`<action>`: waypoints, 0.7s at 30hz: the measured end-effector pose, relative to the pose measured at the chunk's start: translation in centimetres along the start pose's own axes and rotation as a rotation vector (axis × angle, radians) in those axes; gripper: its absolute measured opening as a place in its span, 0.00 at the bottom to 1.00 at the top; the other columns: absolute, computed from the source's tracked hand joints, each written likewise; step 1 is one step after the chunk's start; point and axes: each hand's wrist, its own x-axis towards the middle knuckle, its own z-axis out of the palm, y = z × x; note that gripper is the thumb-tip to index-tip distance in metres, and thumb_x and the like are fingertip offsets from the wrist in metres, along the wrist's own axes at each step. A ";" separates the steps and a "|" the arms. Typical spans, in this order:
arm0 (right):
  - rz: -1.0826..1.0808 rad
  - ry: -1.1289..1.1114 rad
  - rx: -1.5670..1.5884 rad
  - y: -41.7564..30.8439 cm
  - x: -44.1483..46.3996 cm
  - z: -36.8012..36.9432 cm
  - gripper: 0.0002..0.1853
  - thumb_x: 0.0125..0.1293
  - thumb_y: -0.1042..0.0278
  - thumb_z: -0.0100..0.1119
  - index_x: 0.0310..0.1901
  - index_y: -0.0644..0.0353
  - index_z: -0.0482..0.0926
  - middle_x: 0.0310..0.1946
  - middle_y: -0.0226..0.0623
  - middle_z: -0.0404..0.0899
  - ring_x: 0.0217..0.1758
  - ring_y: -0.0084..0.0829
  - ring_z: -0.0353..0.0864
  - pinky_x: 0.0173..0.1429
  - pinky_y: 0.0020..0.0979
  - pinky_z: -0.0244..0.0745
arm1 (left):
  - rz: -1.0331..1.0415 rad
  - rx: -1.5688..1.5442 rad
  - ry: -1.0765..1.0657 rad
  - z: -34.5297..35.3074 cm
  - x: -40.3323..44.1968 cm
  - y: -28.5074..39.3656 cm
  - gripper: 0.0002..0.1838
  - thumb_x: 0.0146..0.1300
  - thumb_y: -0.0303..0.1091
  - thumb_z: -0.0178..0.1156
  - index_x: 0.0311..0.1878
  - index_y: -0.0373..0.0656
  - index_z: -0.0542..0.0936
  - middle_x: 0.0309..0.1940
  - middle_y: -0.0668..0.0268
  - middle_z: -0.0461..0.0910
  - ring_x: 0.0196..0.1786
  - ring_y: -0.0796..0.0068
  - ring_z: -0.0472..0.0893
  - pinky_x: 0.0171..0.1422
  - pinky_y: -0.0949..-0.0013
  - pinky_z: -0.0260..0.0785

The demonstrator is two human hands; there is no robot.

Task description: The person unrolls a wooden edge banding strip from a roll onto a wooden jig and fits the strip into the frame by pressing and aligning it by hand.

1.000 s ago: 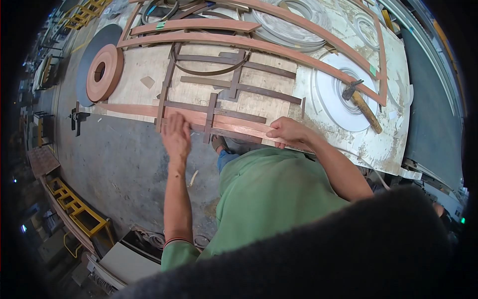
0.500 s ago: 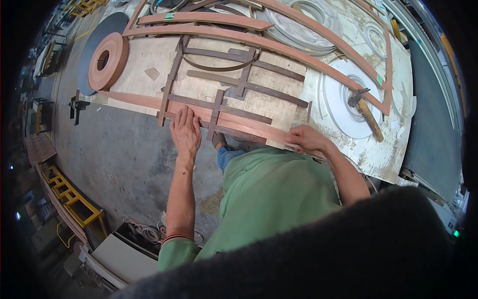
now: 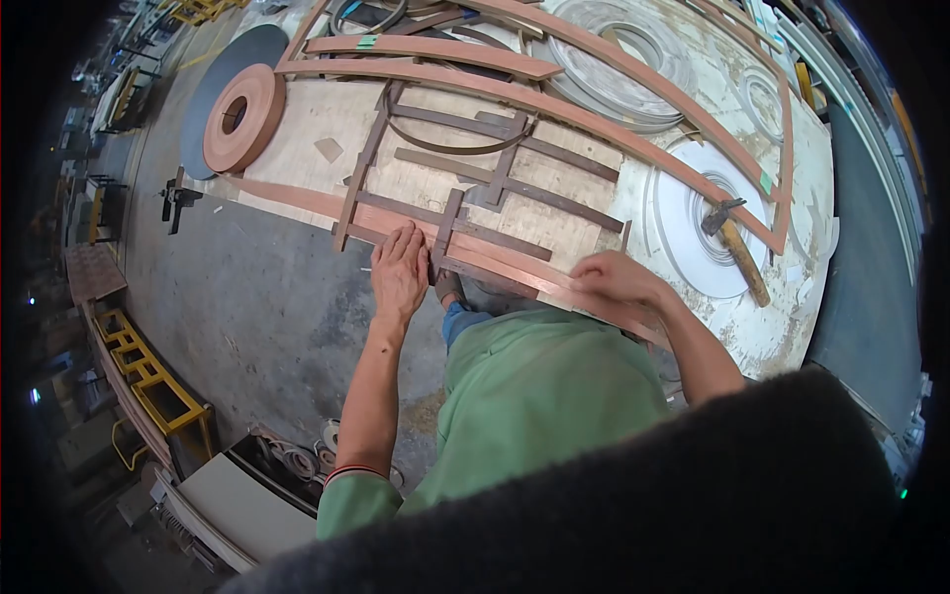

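Observation:
A long reddish-brown edge strip [image 3: 503, 265] runs from the coil [image 3: 265, 124] at the left along the near edge of the table. My left hand [image 3: 401, 277] lies on this strip, fingers stretched forward, just left of a dark crosspiece [image 3: 447, 223]. Farther right, my right hand [image 3: 614, 277] pinches the strip between thumb and fingers near its right part. Dark brown bars [image 3: 569, 206] form a rack around and behind the strip. A thin curved band [image 3: 445, 148] rests on the bars.
Long reddish frame pieces [image 3: 594, 121] span the table [image 3: 307, 104]. A hammer [image 3: 740, 259] rests on a white coil [image 3: 683, 259] at the right. More pale coils [image 3: 643, 59] lie behind. A yellow metal frame [image 3: 148, 371] stands at the lower left.
My left hand has come down onto the strip and slid right. My right hand has shifted right along with the strip's end. The view has moved slightly.

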 end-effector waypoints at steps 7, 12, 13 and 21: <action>0.368 -0.186 0.293 -3.5 3.7 2.4 0.15 0.74 0.58 0.65 0.35 0.63 0.83 0.27 0.38 0.84 0.28 0.26 0.85 0.34 0.30 0.80 | -0.079 0.006 -0.104 -2.7 1.8 -5.5 0.18 0.73 0.37 0.59 0.60 0.39 0.84 0.64 0.58 0.82 0.69 0.58 0.77 0.76 0.53 0.62; 0.373 -0.141 0.279 -3.1 2.8 2.8 0.17 0.75 0.57 0.64 0.35 0.64 0.83 0.26 0.37 0.84 0.26 0.27 0.84 0.33 0.31 0.78 | -0.092 0.106 0.018 -0.7 1.3 -6.6 0.20 0.75 0.39 0.57 0.63 0.39 0.82 0.68 0.56 0.80 0.71 0.56 0.75 0.76 0.52 0.62; 0.369 -0.140 0.281 -2.7 2.4 2.6 0.17 0.75 0.57 0.63 0.35 0.64 0.83 0.25 0.37 0.84 0.25 0.27 0.84 0.33 0.31 0.78 | -0.087 0.105 0.026 -0.5 1.2 -6.3 0.20 0.76 0.39 0.56 0.64 0.39 0.82 0.68 0.56 0.79 0.72 0.56 0.75 0.76 0.52 0.62; 0.399 -0.153 0.220 0.0 -2.9 0.5 0.18 0.76 0.56 0.62 0.34 0.64 0.83 0.24 0.35 0.84 0.25 0.24 0.83 0.31 0.29 0.77 | -0.041 -0.005 0.034 0.5 -0.1 -0.8 0.19 0.74 0.36 0.57 0.62 0.38 0.82 0.67 0.55 0.80 0.71 0.56 0.76 0.76 0.52 0.62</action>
